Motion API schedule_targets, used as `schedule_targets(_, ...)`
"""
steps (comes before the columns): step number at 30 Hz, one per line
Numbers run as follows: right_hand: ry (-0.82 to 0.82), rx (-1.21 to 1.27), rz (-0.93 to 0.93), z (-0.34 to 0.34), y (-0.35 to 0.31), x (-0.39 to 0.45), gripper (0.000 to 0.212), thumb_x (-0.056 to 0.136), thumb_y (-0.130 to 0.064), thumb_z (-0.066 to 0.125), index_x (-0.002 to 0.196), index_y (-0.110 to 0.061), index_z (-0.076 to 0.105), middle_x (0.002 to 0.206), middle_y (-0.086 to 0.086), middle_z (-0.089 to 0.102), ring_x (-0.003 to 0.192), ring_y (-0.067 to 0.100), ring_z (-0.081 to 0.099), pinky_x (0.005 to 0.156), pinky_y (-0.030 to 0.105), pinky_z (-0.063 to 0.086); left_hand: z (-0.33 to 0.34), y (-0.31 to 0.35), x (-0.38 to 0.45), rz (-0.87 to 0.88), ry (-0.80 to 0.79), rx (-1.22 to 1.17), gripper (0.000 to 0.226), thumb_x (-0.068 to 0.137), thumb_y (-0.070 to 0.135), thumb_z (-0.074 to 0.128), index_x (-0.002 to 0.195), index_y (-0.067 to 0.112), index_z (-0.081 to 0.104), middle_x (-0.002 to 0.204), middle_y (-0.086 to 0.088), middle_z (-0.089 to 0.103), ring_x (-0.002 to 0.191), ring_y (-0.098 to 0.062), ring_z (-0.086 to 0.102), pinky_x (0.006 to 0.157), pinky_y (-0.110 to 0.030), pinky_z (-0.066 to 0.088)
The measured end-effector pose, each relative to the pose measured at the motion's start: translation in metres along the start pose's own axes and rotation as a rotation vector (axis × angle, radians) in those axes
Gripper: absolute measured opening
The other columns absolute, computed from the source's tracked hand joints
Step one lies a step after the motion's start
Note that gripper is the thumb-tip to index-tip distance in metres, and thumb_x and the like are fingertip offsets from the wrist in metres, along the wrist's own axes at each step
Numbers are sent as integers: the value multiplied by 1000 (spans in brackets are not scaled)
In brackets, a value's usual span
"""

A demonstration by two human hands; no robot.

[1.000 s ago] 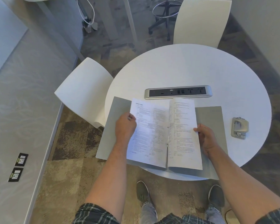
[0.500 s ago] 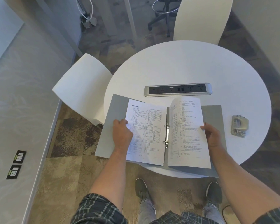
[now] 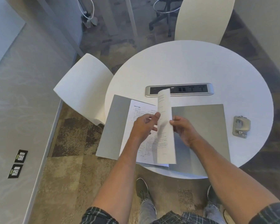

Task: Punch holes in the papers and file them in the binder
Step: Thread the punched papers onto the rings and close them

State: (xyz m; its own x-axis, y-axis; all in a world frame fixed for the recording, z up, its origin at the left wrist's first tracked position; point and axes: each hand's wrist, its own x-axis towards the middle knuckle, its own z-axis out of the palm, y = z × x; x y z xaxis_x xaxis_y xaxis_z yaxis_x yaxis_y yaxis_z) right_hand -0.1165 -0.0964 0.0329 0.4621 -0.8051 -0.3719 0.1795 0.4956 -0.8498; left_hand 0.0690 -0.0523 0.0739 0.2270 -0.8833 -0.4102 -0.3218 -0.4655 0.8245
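Observation:
An open grey binder (image 3: 204,126) lies on the near edge of the round white table (image 3: 192,65). Printed papers (image 3: 136,113) lie flat on its left half. A second stack of papers (image 3: 164,107) stands up on edge over the binder's spine, mid-turn. My right hand (image 3: 184,131) pinches this upright stack at its right side. My left hand (image 3: 144,125) touches its left side with thumb and fingers curled against it. The rings are hidden behind the paper. A grey hole punch (image 3: 241,126) sits on the table to the right of the binder.
A silver power-socket strip (image 3: 192,89) is set into the table just beyond the binder. White chairs stand at the left (image 3: 82,88) and at the far side (image 3: 204,18). A black office-chair base (image 3: 165,16) is on the carpet beyond. My shoes are under the table's near edge.
The right-hand stack has been lifted off the binder's right cover and swung up toward the left. Both hands have come together at the middle; the right cover is now bare.

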Motion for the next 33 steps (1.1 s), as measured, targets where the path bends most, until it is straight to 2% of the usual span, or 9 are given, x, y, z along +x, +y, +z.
schedule_targets(3,-62,-104,-13,10,2,4,40,71,-31,75,98,-4,62,97,12,68,93,24,64,98,39,50,-11,4,4,-43,-47,48,95,59,93,53,121,22,66,110,-1,75,82,-14,75,70,-32,51)
schedule_targets(6,-121,-213,-12,15,6,5,23,79,-25,70,93,-9,65,94,3,70,95,16,63,97,35,44,-22,3,3,-81,-100,91,104,58,88,63,139,24,55,118,0,72,94,-13,71,83,-37,54)
schedule_targets(9,-175,-304,3,23,9,5,33,80,-24,66,109,-7,70,118,0,75,111,9,66,94,29,41,-30,2,0,-43,-127,131,74,70,72,74,130,30,62,119,9,72,106,-13,68,92,-38,55)
schedule_targets(13,-275,-357,35,24,18,6,28,84,-14,69,112,-18,72,136,-11,67,128,7,59,102,33,42,-44,-10,8,-65,11,262,13,81,19,63,92,18,70,85,7,71,75,-17,64,63,-28,49)
schedule_targets(16,-118,-428,-87,12,26,5,30,88,-5,74,112,-22,73,138,-16,64,122,-7,57,105,38,43,-53,-13,10,-101,107,347,13,81,3,53,82,7,65,79,-7,67,66,-20,58,56,-24,39)
schedule_targets(22,-29,-685,-33,-26,58,0,47,77,-37,80,122,-44,71,155,-29,41,136,3,51,116,44,42,-55,-35,14,-111,253,418,24,86,4,50,102,10,67,97,-3,70,85,-26,65,67,-30,49)
schedule_targets(27,-86,-1188,-30,-28,60,-4,47,89,-53,67,134,-39,65,168,-20,14,131,12,54,112,29,38,-43,-52,17,-132,304,629,36,94,21,65,128,9,57,123,-9,61,111,-31,61,84,-39,49)
schedule_targets(30,-130,-1393,3,-26,63,-1,55,88,-63,58,140,-44,58,171,-11,3,138,21,48,115,34,36,-36,-57,17,-180,324,793,54,90,35,72,132,8,51,130,-12,52,120,-34,55,95,-46,49)
schedule_targets(33,-138,-1431,51,-26,67,2,60,85,-60,58,143,-47,53,171,-9,-3,145,22,39,119,39,32,-33,-60,19,-255,307,751,59,88,41,73,132,8,50,131,-13,51,122,-35,55,96,-48,49)
